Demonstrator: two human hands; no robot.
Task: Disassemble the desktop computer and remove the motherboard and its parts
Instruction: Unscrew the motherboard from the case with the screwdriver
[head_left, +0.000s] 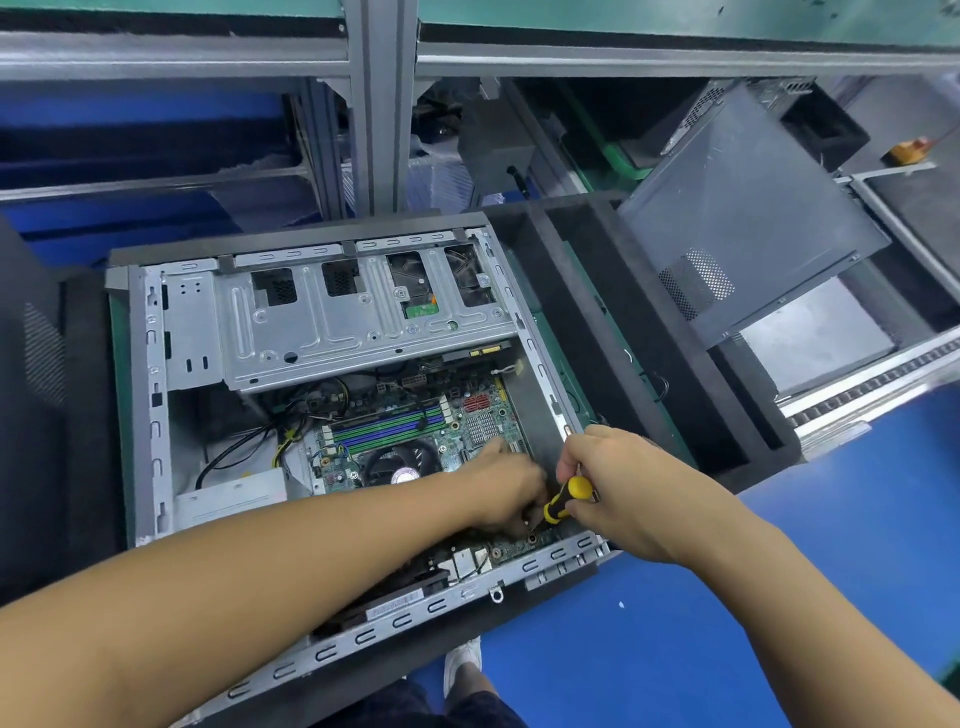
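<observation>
Both forearms (260, 587) are bare; below show a white shoe (464, 667) and dark denim clothing (384, 709).

The computer case (150, 395) is bare silver-grey metal, and its rim is punched with a row of small slots. The motherboard (467, 415) is green, with memory slots (384, 426) striped green and purple and a small red block (476, 401) nearby. The cables (283, 444) are black and yellow. The screwdriver (566, 501) has a yellow and black handle. The side panel (748, 218) is dull grey with a dotted mesh patch. The floor (675, 649) is bright blue and the shoe (462, 660) is white.
</observation>
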